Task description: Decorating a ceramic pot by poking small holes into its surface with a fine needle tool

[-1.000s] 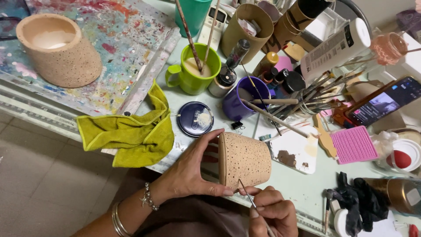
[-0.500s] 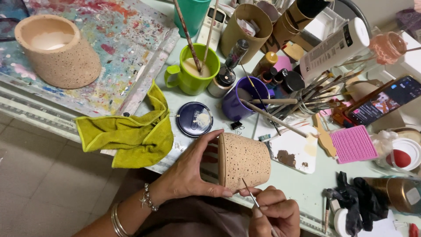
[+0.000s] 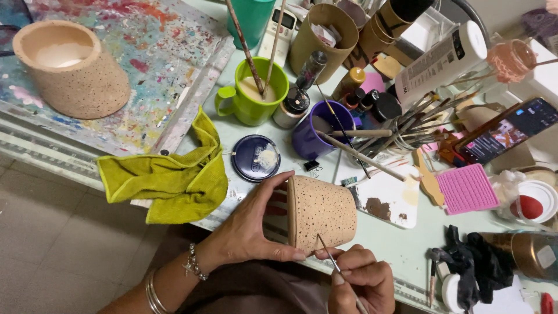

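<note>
Floor: at far left we see grey tiles (image 3: 52, 232) below the table edge.
Paint board: a board (image 3: 145, 75) smeared with many colours covers the left of the pale green table (image 3: 401, 244).
Standing pot: a speckled tan pot (image 3: 70, 67) sits upright on that board, mouth up.
Cloth: a yellow-green cloth (image 3: 168, 180) lies crumpled over the table's near edge, just right of the board.
Tin lid: a round dark blue lid (image 3: 256, 158) with a pale dab on it lies beside the cloth.
Green mug: a green mug (image 3: 256, 96) behind the lid holds two brush handles.
Left hand: our left hand (image 3: 256, 229) wears bracelets at the wrist; its fingers are curled around the open mouth of the held pot, thumb under the rim.
Held pot: a second speckled pot (image 3: 322, 212) lies on its side above the near table edge, between our two hands.
Right hand: our right hand (image 3: 360, 279) pinches a thin brush (image 3: 328, 256), fingers narrow around it, tip touching the pot's lower side.
Purple cup: a purple cup (image 3: 317, 136) behind the pot holds long brushes.
Palette: a white tile (image 3: 386, 200) with a brown smear lies right of the pot.
Pink mat: a pink textured square (image 3: 468, 189) sits further right.
Phone: a lit phone (image 3: 511, 131) leans at far right.
Dark rag: a black rag (image 3: 476, 267) lies at the near right.
</note>
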